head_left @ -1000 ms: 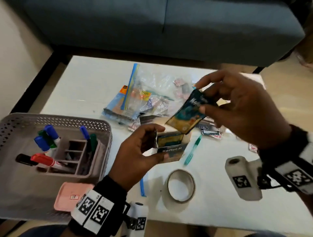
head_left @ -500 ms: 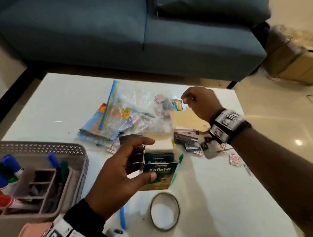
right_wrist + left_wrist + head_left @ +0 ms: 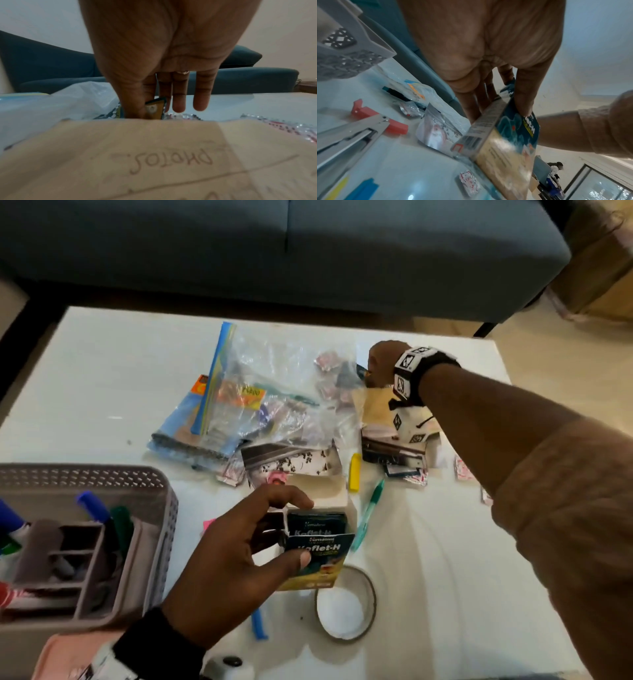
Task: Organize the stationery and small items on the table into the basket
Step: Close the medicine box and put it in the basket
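Fingers (image 3: 291, 498) of your left hand (image 3: 226, 563) curl over the far side of the small Koflet-H box (image 3: 318, 546) while the thumb presses its near face, so the carton stays upright with its flap open and its mouth facing up, likely ready to take more packets. It sits above the surface (image 3: 445, 577), just right of the grey basket (image 3: 102, 477) and just beyond the tape roll (image 3: 346, 604).

Your right hand (image 3: 380, 364) reaches to the far side of the clutter, past the brown envelope marked "Photos" (image 3: 154, 155). In the right wrist view, thumb and forefinger pinch a small dark and yellow sachet (image 3: 154, 108), and the other fingers hang straight. My guess is it belongs in the box, which is why you keep that box open.

The basket at near left already holds markers (image 3: 92, 505) standing in an inner organiser (image 3: 68, 559). A clear plastic bag (image 3: 274, 392), a green pen (image 3: 370, 515) and a yellow clip (image 3: 355, 472) lie loose on the surface. Much sorting is left.
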`<action>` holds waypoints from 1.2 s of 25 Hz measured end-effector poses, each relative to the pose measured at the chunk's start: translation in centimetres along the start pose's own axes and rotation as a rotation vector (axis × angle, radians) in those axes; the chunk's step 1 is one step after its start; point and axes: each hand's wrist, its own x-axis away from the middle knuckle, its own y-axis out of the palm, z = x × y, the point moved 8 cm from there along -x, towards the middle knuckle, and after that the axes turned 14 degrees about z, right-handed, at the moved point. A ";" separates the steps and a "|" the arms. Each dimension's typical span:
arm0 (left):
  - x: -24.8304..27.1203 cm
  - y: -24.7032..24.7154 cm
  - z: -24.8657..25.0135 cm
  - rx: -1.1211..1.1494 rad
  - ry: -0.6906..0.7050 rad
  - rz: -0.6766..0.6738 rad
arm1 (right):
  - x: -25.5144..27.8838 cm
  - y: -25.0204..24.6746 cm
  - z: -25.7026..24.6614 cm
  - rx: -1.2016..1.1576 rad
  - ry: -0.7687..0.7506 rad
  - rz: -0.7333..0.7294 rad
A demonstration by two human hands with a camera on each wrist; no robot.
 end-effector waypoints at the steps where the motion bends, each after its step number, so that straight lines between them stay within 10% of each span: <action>1: 0.6 0.6 0.3 -0.029 0.010 -0.031 | 0.3 -0.4 0.3 -0.007 0.014 0.025; 9: 8.5 2.2 1.1 -0.335 0.081 -0.084 | 11.8 -8.1 5.2 -0.832 0.393 0.264; 15: 10.6 0.1 1.2 -0.266 0.042 0.115 | 28.6 -13.4 -3.5 -1.473 0.215 0.217; 25: 13.3 -2.3 1.2 0.010 0.018 0.311 | 37.9 -17.5 -12.6 -1.515 -0.062 0.324; 30: 14.2 -1.9 1.1 0.029 0.042 0.295 | 40.9 -17.6 -13.0 -1.148 -0.207 0.475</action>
